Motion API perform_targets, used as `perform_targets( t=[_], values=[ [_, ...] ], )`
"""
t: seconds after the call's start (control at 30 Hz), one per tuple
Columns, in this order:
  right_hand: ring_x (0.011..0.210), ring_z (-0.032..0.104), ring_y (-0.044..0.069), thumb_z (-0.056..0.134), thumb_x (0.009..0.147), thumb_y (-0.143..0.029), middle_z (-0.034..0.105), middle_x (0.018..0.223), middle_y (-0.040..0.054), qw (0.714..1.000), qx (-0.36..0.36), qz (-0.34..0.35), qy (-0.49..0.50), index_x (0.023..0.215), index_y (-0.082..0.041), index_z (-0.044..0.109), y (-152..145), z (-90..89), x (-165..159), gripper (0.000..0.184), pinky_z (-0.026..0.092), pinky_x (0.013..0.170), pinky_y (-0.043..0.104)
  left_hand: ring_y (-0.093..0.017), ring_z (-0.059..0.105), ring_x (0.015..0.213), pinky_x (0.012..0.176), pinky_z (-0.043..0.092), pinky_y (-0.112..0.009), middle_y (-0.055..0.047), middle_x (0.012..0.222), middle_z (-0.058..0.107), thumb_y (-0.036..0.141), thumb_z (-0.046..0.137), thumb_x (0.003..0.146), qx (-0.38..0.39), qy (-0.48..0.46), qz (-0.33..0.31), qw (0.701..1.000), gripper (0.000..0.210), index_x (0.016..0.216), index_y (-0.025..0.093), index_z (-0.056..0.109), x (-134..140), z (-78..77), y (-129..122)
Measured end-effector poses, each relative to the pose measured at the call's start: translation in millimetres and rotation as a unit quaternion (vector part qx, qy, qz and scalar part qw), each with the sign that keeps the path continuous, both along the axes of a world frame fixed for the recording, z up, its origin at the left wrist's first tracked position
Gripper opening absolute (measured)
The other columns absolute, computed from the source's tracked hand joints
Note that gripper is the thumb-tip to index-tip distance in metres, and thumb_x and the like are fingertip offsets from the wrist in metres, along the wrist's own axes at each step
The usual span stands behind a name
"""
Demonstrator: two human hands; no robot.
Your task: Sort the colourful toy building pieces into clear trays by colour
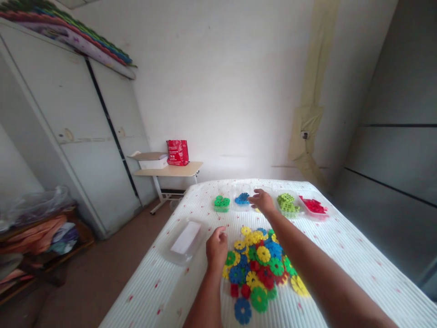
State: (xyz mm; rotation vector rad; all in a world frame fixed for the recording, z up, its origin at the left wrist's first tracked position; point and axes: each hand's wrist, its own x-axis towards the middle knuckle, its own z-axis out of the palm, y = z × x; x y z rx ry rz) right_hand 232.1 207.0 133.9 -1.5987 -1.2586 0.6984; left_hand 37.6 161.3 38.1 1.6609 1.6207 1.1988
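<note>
"What's nearest?"
"A heap of colourful pieces on the surface; left hand beside it, fingers curled, grip's contents unclear."
"Farther?"
"Right hand by the blue pieces in a clear tub; I can't tell that grip either."

The head view looks forward and down across the table.

Yellow, blue, green and red blaze across the pile! White ribbed counter cloth, flecked red; now green pieces, blue pieces, lime pieces, pinkish-red pieces; red bag, lettered white!
</note>
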Motion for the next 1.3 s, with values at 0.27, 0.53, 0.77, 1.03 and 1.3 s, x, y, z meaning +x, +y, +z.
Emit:
perform_targets(
  t=[0.27, 0.53, 0.77, 1.03, 1.3],
  values=[
    [0.047, 0.060, 0.012, 0.051, 0.067, -0.018, 0.058, 0.051, -0.0013, 0.997, 0.045, -0.047, -0.035, 0.072, -0.015, 0.056, -41, -21.5, 38, 0.009, 0.044, 0.044, 0.019, -0.019, 0.062, 0.089, 0.081, 0.044, -0.027, -0.006, 0.090, 0.071, 0.016, 0.047, 0.073, -0.015, -0.005, -0.011, 1.000, 0.025, 0.089, 0.018, 0.066, 0, -6.5, 3],
    [0.046, 0.060, 0.015, 0.048, 0.066, -0.036, 0.063, 0.054, 0.0013, 0.979, 0.047, -0.142, -0.142, 0.075, -0.016, 0.060, -103, -65.3, 135, 0.024, 0.045, 0.050, 0.026, -0.019, 0.062, 0.085, 0.078, 0.044, -0.028, -0.005, 0.081, 0.070, 0.014, 0.046, 0.071, -0.023, -0.012, -0.019, 1.000, 0.025, 0.083, 0.018, 0.067, 1, -2.8, 0],
    [0.053, 0.061, 0.020, 0.047, 0.065, -0.039, 0.065, 0.052, 0.0024, 0.962, -0.023, -0.223, -0.158, 0.081, -0.018, 0.063, -136, -95.0, 174, 0.032, 0.043, 0.053, 0.028, -0.018, 0.061, 0.072, 0.065, 0.044, -0.024, -0.001, 0.068, 0.067, 0.020, 0.052, 0.066, -0.044, -0.024, -0.100, 0.994, 0.016, 0.073, 0.018, 0.067, 1, -1.8, 0],
    [0.069, 0.063, 0.020, 0.044, 0.068, -0.036, 0.070, 0.077, 0.0043, 0.945, -0.003, -0.195, -0.262, 0.081, -0.020, 0.065, -131, -101.5, 168, 0.029, 0.044, 0.065, 0.028, -0.013, 0.054, 0.057, 0.054, 0.039, -0.021, 0.001, 0.056, 0.059, 0.021, 0.054, 0.061, -0.106, -0.054, -0.255, 0.960, 0.014, 0.065, 0.013, 0.065, -17, 6.2, -4],
    [0.077, 0.063, 0.020, 0.041, 0.071, -0.033, 0.070, 0.083, 0.0054, 0.938, -0.013, -0.185, -0.295, 0.085, -0.020, 0.063, -132, -104.5, 169, 0.029, 0.044, 0.067, 0.028, -0.016, 0.054, 0.082, 0.074, 0.041, -0.023, -0.002, 0.084, 0.062, 0.003, 0.062, 0.046, -0.106, 0.011, -0.304, 0.947, 0.041, 0.083, 0.018, 0.069, -36, 12.2, -9]
  ],
)
